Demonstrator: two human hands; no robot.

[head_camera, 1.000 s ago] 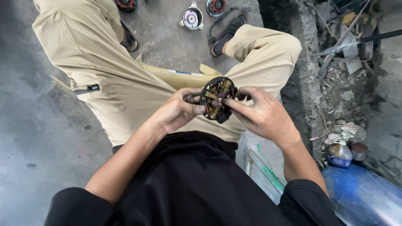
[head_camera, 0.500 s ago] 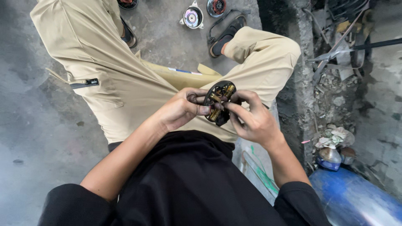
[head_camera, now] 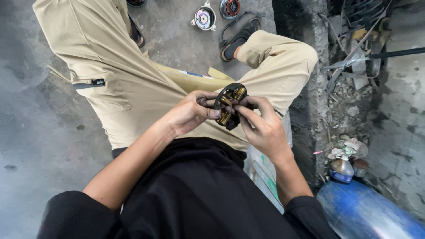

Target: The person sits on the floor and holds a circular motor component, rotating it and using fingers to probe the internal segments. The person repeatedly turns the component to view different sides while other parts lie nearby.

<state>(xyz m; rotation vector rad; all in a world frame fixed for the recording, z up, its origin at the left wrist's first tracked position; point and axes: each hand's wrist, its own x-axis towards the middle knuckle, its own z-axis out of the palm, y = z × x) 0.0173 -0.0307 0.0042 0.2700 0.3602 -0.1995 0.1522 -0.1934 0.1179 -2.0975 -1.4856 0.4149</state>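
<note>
1. The left hand is closed on a round black plate with brass-coloured metal pieces on its face. Its thumb lies on the near left edge of the plate and the other fingers are curled behind that edge.
2. The right hand grasps the same round plate from the other side. Its fingertips press on the brass-coloured pieces in the lower part of the plate, and the thumb is hidden under the plate.
3. The round plate stands tilted between the fingers of both hands, with its face turned up to the camera, above the lap in beige trousers.
4. Beyond the fingers, on the grey concrete floor, lies a round silver metal part with a dark centre, well apart from the hands. Just beside it, further from the left-hand fingers, lies a smaller round part with a red centre.
5. A foot in a dark sandal rests on the floor beyond the right-hand fingers.
6. To the right of the right wrist, near a rough wall, stands a blue metal cylinder, and just above it a small pile of crumpled scraps.
</note>
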